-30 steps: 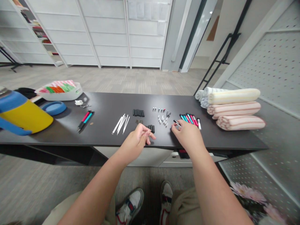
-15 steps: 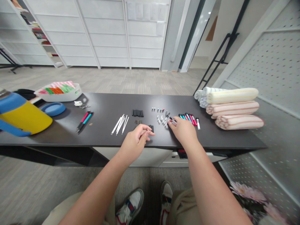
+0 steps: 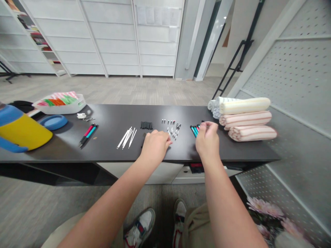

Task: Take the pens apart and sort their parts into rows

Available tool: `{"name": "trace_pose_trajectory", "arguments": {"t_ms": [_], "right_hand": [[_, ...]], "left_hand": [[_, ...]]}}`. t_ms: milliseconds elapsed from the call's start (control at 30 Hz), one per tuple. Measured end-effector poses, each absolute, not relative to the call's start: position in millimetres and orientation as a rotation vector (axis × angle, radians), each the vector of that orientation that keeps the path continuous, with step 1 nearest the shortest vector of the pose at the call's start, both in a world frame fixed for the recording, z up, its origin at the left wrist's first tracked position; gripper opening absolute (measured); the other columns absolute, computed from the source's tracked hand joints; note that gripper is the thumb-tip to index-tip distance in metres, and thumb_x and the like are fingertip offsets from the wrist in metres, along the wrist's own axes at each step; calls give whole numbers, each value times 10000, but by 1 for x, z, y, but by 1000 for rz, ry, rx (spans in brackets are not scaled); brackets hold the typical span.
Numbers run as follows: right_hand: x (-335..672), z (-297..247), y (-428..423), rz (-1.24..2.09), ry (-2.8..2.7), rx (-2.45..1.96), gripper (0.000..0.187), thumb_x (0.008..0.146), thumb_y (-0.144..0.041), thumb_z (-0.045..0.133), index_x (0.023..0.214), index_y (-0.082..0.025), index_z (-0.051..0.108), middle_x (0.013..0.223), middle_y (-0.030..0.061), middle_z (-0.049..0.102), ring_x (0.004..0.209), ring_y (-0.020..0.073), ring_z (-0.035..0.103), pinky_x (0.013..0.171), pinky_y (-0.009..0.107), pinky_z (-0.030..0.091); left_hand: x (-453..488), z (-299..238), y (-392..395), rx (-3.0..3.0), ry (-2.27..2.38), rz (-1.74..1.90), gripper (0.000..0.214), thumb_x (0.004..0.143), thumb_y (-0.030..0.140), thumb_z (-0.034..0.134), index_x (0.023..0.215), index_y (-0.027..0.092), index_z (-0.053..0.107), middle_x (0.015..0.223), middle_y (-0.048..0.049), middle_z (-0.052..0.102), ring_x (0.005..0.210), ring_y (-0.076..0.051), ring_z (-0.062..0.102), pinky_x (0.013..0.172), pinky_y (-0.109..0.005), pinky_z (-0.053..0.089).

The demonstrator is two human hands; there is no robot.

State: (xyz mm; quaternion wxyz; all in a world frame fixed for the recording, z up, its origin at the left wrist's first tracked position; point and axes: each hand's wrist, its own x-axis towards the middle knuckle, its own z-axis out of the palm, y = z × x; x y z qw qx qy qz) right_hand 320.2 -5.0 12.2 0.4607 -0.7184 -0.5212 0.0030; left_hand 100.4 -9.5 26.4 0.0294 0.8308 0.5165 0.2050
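My right hand (image 3: 208,139) hangs over the row of teal and pink pens (image 3: 194,131), its fingers pinched on a thin dark piece (image 3: 202,121). My left hand (image 3: 155,146) rests low on the black table (image 3: 116,117), fingers together, beside a dark piece (image 3: 142,141) and below a row of black tubes (image 3: 146,125). Small metal and white pen parts (image 3: 172,130) lie between my hands. White refills (image 3: 126,138) lie in a loose bunch left of the tubes. My hands hide part of the pens and whatever lies under my left palm.
Two assembled pens (image 3: 88,135) lie further left, near a blue lid (image 3: 53,122), a yellow and blue bottle (image 3: 23,136) and a white basket of cloths (image 3: 59,104). Rolled striped towels (image 3: 245,119) stand at the right end. The table's front edge runs just below my wrists.
My right hand has moved right from the small parts to above the pens, and its fingers have risen and pinched together. My left hand has shifted left, and the view has turned slightly.
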Motion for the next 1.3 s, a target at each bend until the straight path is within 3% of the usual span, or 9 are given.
{"name": "trace_pose_trajectory", "arguments": {"t_ms": [133,333,500,667,967,1300], "right_hand": [[359,21,-9,-177,-1037,-1792,339,1036,-365,401,1202,-131,581,1042,209,731,944,328,684,821,405,452],[401,16,-17,-291,-1190,-2004,254,935,-341,554,951,-158,729,1004,170,748,969,327,661,828,407,455],[406,12,-20,-174,-1241,-2247,305,947,-371,576,978,-163,796,937,158,768,826,301,672,756,396,457],[405,10,-17,-56,-1249,-2332,283,936,-395,629,989,-189,815,937,149,782,840,314,692,750,399,475],[410,6,-12,-62,-1243,-2413,300,949,-394,626,1036,-186,825,927,165,781,886,324,701,775,407,495],[411,-6,-2,-191,-1338,-2269,296,913,-369,634,964,-155,832,801,159,762,731,291,650,696,401,457]], "left_hand": [[116,27,2,2605,1659,513,145,956,346,726,891,229,782,956,-63,777,961,-288,615,773,-389,376],[122,27,4,2546,1769,490,201,981,378,681,898,257,819,996,-75,782,973,-291,608,772,-392,365],[126,29,3,2522,1812,450,198,972,382,688,896,256,822,1001,-81,782,990,-302,615,791,-401,383],[126,31,3,2476,1863,443,198,933,428,738,903,252,823,994,-83,788,1009,-309,624,799,-403,403],[117,31,-3,2475,1928,443,225,919,457,755,891,241,811,1014,-83,780,1015,-311,614,834,-422,405],[122,33,3,2504,1915,474,233,936,426,736,885,203,780,1024,-125,759,1020,-321,615,847,-420,421]]}}
